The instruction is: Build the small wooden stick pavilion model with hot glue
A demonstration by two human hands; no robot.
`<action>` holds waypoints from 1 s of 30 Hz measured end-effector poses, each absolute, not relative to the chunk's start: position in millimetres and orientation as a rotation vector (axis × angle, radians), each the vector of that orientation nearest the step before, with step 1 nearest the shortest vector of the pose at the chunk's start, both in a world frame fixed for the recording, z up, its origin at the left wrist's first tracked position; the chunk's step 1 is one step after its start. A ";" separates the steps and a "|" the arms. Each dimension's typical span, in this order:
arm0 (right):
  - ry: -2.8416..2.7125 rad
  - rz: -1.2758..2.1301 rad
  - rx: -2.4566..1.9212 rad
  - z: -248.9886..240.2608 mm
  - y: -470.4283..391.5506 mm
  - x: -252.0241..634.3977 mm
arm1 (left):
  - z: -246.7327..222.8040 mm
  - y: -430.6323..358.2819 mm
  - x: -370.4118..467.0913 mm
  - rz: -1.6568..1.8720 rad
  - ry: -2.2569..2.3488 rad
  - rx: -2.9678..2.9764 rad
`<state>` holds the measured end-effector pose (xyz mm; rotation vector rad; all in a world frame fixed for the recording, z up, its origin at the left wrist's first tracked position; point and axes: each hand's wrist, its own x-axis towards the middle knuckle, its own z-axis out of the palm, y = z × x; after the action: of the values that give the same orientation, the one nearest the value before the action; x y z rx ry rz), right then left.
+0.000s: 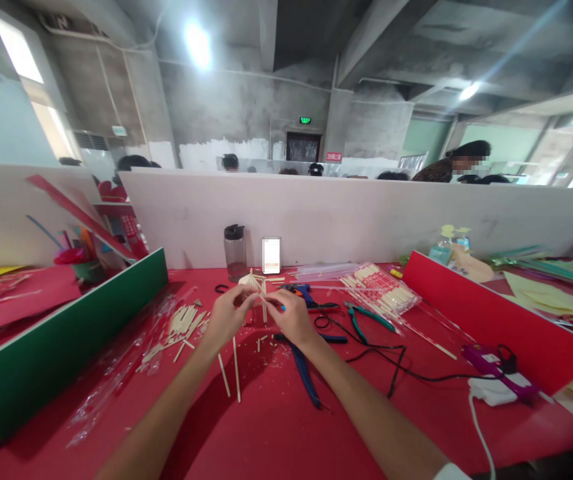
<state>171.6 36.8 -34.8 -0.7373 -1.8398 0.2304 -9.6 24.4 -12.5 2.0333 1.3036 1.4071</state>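
My left hand (233, 307) and my right hand (291, 312) meet over the red table, thumbs and fingers pinched. Between their fingertips is a thin pale piece that looks like a wooden stick; the fingers largely cover it. Just behind them stands a small structure of pale wooden sticks (250, 279), partly hidden by my left hand. Two longer sticks (237, 370) lie below my left wrist. Short cut sticks (184, 321) are heaped to the left. Blue-handled pliers (306, 377) lie under my right forearm, among small wood scraps (265, 344).
Green-handled cutters (359, 323), a black cable (401, 373) and a purple glue gun (491, 363) lie to the right. Packed sticks (383, 290) lie farther back. A bottle (235, 253) and a lit phone (271, 255) stand by the white partition (341, 220). Green (76, 333) and red (496, 320) boards flank the table.
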 end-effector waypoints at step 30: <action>-1.786 0.223 -0.855 -44.4 52.5 173.2 | -47.8 52.6 -37.5 1.380 1.303 2.073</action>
<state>173.2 52.5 -44.4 -0.8549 -1.7863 0.2230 -37.5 52.6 -47.8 2.0734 1.3031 1.3801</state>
